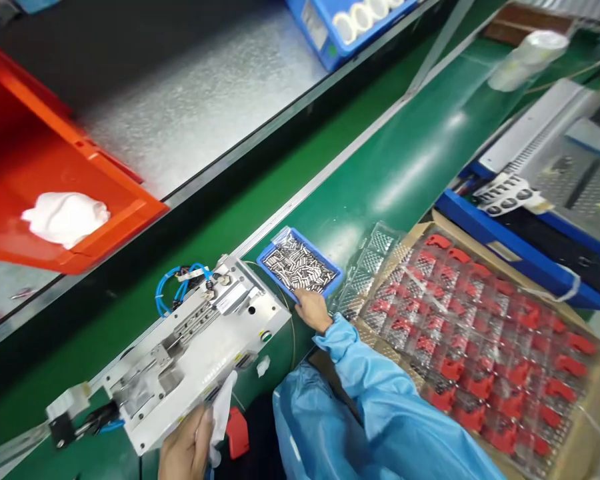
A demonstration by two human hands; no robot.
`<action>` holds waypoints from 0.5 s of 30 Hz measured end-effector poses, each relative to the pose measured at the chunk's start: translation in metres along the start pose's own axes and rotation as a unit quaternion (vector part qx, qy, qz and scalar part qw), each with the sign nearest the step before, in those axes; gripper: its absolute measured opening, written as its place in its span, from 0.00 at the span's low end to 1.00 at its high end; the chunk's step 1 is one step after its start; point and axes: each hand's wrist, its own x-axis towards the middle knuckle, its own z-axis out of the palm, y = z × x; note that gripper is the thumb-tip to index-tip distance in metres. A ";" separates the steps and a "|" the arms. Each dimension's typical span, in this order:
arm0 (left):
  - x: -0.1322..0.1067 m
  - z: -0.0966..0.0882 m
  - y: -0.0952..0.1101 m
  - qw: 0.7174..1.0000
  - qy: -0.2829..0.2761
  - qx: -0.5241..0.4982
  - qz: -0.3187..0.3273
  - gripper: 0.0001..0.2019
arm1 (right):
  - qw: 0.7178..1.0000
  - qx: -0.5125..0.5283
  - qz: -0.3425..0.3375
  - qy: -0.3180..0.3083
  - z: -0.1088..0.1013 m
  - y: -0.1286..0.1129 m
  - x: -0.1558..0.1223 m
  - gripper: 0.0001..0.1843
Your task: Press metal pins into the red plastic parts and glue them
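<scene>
On green worktop (375,193), beside white fixture (220,347)

Holding right hand (313,311) at near rim of blue tray (335,283) of metal pins (300,263); cannot tell whether pinching any. Holding left hand (186,447) curled by fixture edge, white cloth (223,410) alongside; grip unclear.

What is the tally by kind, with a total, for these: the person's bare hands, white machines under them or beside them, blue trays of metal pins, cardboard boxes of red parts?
Bare hands: 2 (left hand, right hand)
White machine: 1
Blue tray of metal pins: 1
Cardboard box of red parts: 1
Total: 5
</scene>
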 end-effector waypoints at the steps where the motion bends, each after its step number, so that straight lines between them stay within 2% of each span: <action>1: 0.000 0.000 0.000 1.000 -0.001 -0.001 -0.011 0.24 | 1.000 0.004 -0.002 0.001 -0.005 0.003 0.003 0.13; 5: 0.003 -0.004 -0.003 1.000 -0.011 -0.005 -0.021 0.24 | 1.000 0.016 0.002 0.012 -0.024 0.015 0.015 0.12; 10: 0.010 -0.007 -0.001 0.999 -0.027 -0.008 0.028 0.24 | 1.000 0.009 0.015 0.026 -0.047 0.027 0.034 0.11; 15: 0.019 -0.004 0.010 0.999 0.002 0.015 0.039 0.24 | 0.999 -0.037 0.019 0.032 -0.061 0.030 0.054 0.13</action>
